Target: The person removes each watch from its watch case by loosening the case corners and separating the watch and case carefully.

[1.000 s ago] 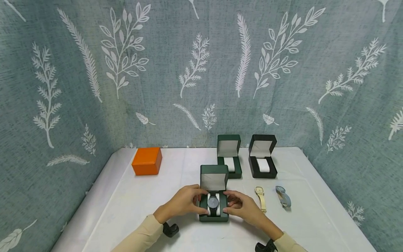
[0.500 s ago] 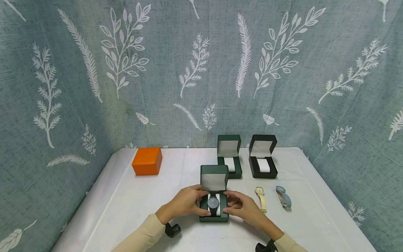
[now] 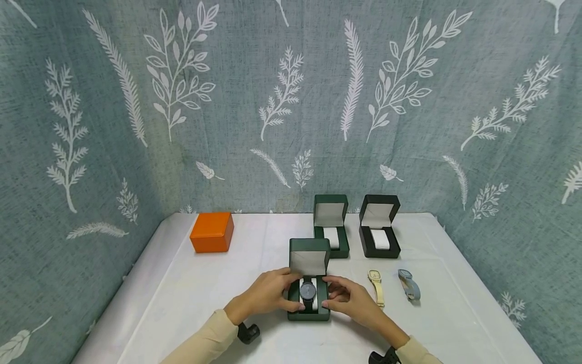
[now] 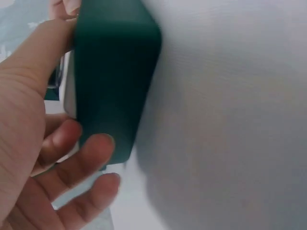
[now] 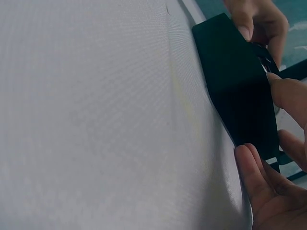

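Observation:
In the head view an opened green watch box (image 3: 309, 316) stands at the front middle of the table, lid upright. Inside, a dark round-faced watch (image 3: 307, 291) with a black strap sits round a white cushion (image 3: 315, 305). My left hand (image 3: 265, 291) holds the box at its left side, thumb near the front, index finger further back. From the opposite side my right hand (image 3: 352, 299) grips it the same way. Both wrist views show thumbs at the rim of the green box (image 4: 112, 81) and fingertips against its outer side.
Behind stand a second open green box (image 3: 342, 251) and an open black box (image 3: 381, 251), each with a white cushion. A closed orange box (image 3: 211, 233) is at the back left. A gold watch (image 3: 376, 288) and a blue-grey watch (image 3: 409, 284) lie to the right.

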A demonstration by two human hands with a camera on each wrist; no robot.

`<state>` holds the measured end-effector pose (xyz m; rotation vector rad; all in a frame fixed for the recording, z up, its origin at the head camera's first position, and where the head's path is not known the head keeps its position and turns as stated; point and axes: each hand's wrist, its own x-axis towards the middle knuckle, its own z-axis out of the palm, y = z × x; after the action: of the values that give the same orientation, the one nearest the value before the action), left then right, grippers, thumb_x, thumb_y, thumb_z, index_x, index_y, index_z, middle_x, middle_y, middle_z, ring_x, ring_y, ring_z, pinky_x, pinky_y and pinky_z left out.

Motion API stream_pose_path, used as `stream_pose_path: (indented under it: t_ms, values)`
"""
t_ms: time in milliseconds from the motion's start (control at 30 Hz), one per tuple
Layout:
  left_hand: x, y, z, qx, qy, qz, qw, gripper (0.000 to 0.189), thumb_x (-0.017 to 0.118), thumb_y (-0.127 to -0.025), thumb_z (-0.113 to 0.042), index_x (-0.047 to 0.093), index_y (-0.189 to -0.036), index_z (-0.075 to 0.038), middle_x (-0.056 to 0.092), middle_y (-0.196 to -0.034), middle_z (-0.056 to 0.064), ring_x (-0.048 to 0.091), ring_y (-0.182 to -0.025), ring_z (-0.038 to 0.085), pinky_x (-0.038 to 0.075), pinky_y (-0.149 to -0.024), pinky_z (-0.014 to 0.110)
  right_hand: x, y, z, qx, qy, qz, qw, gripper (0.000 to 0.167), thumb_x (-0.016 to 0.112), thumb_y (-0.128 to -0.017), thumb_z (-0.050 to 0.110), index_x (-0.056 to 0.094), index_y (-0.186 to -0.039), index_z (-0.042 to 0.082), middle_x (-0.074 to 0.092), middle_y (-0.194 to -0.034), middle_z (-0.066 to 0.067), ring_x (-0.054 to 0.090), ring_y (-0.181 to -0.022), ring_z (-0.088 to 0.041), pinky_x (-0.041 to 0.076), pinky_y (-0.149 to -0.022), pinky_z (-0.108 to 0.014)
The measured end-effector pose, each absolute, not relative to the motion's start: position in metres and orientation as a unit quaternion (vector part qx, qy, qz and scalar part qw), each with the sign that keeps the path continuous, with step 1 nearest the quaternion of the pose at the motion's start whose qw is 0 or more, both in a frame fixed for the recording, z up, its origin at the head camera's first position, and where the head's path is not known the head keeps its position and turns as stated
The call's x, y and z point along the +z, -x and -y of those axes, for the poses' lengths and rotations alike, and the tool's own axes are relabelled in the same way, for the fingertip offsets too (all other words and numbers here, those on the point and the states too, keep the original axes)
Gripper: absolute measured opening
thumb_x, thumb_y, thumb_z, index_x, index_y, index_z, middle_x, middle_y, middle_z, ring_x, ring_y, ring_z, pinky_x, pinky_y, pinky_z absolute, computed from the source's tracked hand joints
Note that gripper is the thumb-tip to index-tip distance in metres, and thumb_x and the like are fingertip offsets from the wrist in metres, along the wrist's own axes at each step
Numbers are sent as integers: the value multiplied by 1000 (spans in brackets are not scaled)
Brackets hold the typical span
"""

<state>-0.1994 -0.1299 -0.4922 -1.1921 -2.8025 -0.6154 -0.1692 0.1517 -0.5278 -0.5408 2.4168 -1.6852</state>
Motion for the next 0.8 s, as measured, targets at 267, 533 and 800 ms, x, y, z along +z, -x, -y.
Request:
stream_pose_path:
  t_ms: [267,533,800]
  values:
    - [-478,202,122,-157,385,909,-20,62,89,-75,-55,74,-114,-8,53,-81,-11,48,-69,3,41,-58,21,-527,169,-152,-557,185,-807,67,60,86,-86,22,63,-139,8,68,-114,-11,67,-98,-23,56,-83,-25]
    - [-473,202,113,-125,378,917,-14,54,91,-72,-50,72,-104,-10,48,-75,-12,45,-69,5,38,-58,23,-529,170,-153,-567,182,-800,72,60,85,-87,20,62,-141,10,68,-116,-10,67,-99,-24,56,-83,-26]
    - [-473,202,114,-111,398,910,29,59,91,-71,-52,71,-108,-10,56,-83,-8,45,-70,4,39,-59,22,-530,169,-153,-569,184,-799,68,60,85,-87,19,62,-141,8,67,-115,-11,67,-99,-24,56,-83,-26]
